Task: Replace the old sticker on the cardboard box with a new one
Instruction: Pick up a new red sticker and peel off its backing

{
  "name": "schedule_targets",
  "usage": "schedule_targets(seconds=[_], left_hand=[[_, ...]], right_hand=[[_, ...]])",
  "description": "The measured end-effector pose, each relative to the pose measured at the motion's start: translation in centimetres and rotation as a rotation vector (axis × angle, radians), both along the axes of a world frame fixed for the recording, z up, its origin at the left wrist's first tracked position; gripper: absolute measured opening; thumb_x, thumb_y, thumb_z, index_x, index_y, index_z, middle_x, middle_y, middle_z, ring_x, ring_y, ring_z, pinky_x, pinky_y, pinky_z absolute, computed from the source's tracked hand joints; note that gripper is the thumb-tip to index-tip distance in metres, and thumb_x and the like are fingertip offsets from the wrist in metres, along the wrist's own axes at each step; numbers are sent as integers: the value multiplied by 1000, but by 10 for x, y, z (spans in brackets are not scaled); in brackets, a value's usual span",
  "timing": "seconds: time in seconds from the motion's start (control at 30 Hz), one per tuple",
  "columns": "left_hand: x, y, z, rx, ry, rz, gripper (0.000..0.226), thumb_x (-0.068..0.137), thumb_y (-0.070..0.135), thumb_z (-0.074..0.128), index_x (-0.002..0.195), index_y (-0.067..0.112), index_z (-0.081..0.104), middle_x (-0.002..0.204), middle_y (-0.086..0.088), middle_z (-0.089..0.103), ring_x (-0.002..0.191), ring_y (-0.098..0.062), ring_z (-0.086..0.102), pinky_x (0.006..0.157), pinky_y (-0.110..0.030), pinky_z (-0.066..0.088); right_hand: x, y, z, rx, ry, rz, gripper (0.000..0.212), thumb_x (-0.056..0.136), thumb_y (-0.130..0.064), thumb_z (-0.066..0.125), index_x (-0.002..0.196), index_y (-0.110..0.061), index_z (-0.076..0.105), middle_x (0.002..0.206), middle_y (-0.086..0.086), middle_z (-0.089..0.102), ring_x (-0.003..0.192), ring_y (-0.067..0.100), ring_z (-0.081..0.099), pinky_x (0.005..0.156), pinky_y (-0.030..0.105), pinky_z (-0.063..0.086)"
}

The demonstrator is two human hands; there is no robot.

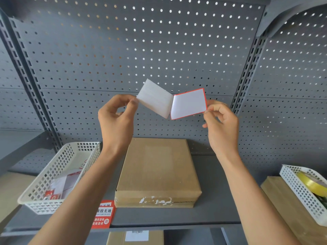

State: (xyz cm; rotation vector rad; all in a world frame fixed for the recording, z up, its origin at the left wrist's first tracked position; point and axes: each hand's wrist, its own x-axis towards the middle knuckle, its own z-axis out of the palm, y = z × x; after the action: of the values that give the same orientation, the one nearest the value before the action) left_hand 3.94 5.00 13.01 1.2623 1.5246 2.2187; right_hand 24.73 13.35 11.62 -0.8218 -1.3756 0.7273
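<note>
At frame centre the left hand (116, 117) is pinching the backing paper (154, 98) and the right hand (221, 124) the new sticker (189, 103) — light, floppy, tacky — best gripped by its edges.

My grey metal shelf (221, 200) carries the cardboard box (157, 174) at its centre. At nine o'clock from the box sits a white mesh basket (58, 175); at seven o'clock a red sticker pack (104, 215) lies at the shelf's front edge. At three o'clock rests a wooden block (283, 197).
</note>
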Motion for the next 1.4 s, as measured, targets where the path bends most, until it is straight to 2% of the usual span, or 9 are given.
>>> schedule_targets(seconds=[0.17,0.4,0.57,0.67,0.77,0.97,1.1,1.23,1.4], left_hand=[[-3,-2,1,15,-29,25,18,92,14,61,79,21,70,77,12,69,77,-5,60,82,-34,49],[-8,-10,-3,34,-25,62,18,92,14,61,78,23,69,76,12,69,76,-5,60,82,-33,49],[-18,-22,-10,46,-59,112,19,91,16,63,77,26,70,75,15,69,77,-7,60,80,-35,47],[-27,-34,-16,39,-65,162,18,91,16,63,77,26,70,77,14,70,78,-7,61,80,-35,48],[-37,-46,-20,24,-52,206,18,91,18,64,78,28,70,78,13,71,79,-8,63,81,-35,50],[-59,-76,-26,28,-44,286,16,91,17,66,80,26,71,75,14,69,75,-5,60,76,-32,48],[-82,-97,-34,-2,-3,340,10,92,19,67,85,22,74,83,5,72,78,-11,63,75,-38,50],[-103,-121,-36,-4,13,378,16,92,14,68,85,27,74,88,1,73,80,-13,64,71,-30,50],[-135,-153,-40,-30,18,432,12,93,11,68,89,19,76,94,-6,74,83,-16,66,70,-34,51]], right_hand=[[6,-1,2,-20,-5,-22,11,70,-41,57,72,-31,62,106,1,73,85,10,63,83,57,55],[8,-2,1,-19,-31,-13,6,70,-42,58,67,-41,63,99,-4,72,84,8,62,85,58,56],[4,-3,-5,-34,-62,13,6,72,-39,58,70,-34,62,92,-13,69,82,8,61,88,58,56],[-5,-4,-8,-40,-90,50,5,73,-40,58,70,-39,62,94,-17,70,90,10,64,88,58,56],[-21,-8,-11,-31,-120,92,7,74,-38,58,69,-41,62,100,-12,72,90,11,64,87,57,56],[-70,-22,-16,-3,-148,202,7,76,-32,57,75,-29,63,97,-11,71,89,12,63,87,55,56],[-112,-41,-22,15,-162,297,12,76,-31,57,78,-21,63,92,-11,70,85,7,62,84,48,57],[-154,-63,-28,35,-180,378,5,78,-21,58,76,-24,62,86,-13,67,82,0,60,80,29,50],[-204,-88,-40,21,-282,492,11,89,-20,63,81,-27,65,85,-15,69,80,0,62,76,30,55]])
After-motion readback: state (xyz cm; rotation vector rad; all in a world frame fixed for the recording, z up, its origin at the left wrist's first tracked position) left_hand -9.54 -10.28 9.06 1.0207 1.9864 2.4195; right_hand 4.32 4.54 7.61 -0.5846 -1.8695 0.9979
